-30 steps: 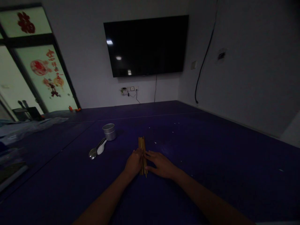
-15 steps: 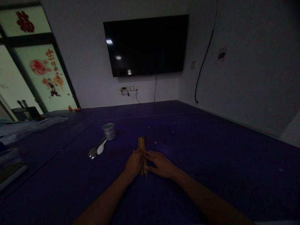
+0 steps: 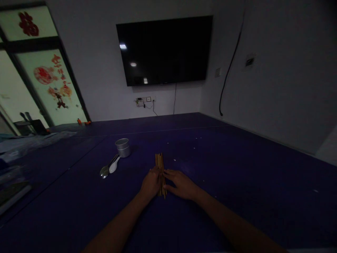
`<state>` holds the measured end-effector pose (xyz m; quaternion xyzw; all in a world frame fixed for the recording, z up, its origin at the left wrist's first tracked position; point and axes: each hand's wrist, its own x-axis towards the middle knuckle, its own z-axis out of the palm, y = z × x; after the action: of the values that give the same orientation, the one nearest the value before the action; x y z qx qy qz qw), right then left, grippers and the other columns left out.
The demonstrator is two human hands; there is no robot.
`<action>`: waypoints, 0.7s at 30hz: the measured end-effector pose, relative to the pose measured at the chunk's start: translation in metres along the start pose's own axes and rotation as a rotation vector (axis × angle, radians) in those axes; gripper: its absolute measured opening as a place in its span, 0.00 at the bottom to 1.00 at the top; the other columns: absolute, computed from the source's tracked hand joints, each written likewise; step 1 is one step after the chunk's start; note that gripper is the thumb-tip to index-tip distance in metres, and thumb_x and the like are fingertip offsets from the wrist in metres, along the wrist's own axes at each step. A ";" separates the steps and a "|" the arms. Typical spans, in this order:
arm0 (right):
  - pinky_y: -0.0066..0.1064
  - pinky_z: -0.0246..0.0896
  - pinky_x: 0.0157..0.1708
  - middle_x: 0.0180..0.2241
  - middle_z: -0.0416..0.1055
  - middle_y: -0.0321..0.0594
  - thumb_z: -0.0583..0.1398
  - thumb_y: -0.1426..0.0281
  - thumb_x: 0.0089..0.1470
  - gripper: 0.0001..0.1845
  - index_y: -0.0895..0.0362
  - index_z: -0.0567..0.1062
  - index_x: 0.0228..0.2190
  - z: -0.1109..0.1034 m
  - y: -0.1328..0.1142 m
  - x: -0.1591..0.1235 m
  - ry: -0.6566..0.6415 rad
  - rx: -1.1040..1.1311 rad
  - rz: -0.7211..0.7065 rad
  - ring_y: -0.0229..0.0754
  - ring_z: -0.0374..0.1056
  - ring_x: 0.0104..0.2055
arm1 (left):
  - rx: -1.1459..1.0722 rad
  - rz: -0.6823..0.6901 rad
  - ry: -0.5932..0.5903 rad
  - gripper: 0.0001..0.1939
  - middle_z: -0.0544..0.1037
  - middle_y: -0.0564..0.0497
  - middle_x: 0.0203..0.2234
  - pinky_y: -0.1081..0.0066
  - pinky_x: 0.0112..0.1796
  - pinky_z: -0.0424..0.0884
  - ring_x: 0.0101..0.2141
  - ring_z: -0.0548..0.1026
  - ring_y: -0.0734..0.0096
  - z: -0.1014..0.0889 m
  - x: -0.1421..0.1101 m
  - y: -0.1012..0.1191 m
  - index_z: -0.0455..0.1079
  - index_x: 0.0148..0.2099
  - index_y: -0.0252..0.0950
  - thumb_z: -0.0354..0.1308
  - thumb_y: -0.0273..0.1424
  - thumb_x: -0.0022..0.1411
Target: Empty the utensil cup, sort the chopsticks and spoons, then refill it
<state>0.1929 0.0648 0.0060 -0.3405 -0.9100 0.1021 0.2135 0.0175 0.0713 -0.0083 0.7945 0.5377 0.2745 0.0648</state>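
Observation:
A bunch of several wooden chopsticks (image 3: 159,160) lies on the purple tabletop, pointing away from me. From the left, my left hand (image 3: 152,181) is closed on the middle of the bunch, its fingertips partly hidden. My right hand (image 3: 179,183) rests against the bunch's right side, with thumb and forefinger apart and their tips touching the sticks. To the left stands a silver metal cup (image 3: 123,148). Beside it lie a white spoon (image 3: 113,167) and metal spoons (image 3: 104,172), handles toward the cup.
Small white scraps (image 3: 174,160) dot the purple tabletop (image 3: 237,182). Clear plastic wrapping (image 3: 34,144) lies at the left, with a flat tray-like object (image 3: 14,197) nearer me. A wall bounds the right side, and a television (image 3: 165,51) hangs at the back.
The lower ends of the chopsticks have shifted very slightly to the right. Both hands stay in nearly the same place on them.

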 end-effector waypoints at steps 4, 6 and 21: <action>0.46 0.54 0.55 0.56 0.63 0.50 0.53 0.58 0.57 0.27 0.57 0.65 0.55 -0.001 0.000 0.001 0.009 0.004 -0.024 0.51 0.59 0.58 | -0.003 -0.011 0.007 0.18 0.70 0.43 0.53 0.62 0.56 0.59 0.54 0.67 0.66 0.002 0.000 -0.002 0.67 0.52 0.34 0.43 0.25 0.63; 0.45 0.55 0.55 0.55 0.65 0.49 0.53 0.58 0.58 0.26 0.57 0.66 0.54 -0.002 0.000 0.002 0.012 0.004 -0.032 0.51 0.60 0.57 | -0.002 -0.011 -0.002 0.18 0.70 0.42 0.53 0.62 0.56 0.59 0.54 0.66 0.65 0.002 0.000 -0.002 0.67 0.52 0.34 0.43 0.25 0.63; 0.36 0.60 0.48 0.45 0.73 0.43 0.53 0.64 0.58 0.15 0.55 0.75 0.43 -0.009 -0.006 0.005 0.001 0.010 -0.094 0.45 0.68 0.47 | -0.017 0.000 0.003 0.17 0.71 0.42 0.51 0.62 0.54 0.62 0.51 0.69 0.64 -0.001 0.000 0.001 0.69 0.48 0.34 0.44 0.25 0.62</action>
<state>0.1906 0.0639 0.0178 -0.2966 -0.9242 0.0964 0.2203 0.0175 0.0704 -0.0070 0.7935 0.5356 0.2802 0.0709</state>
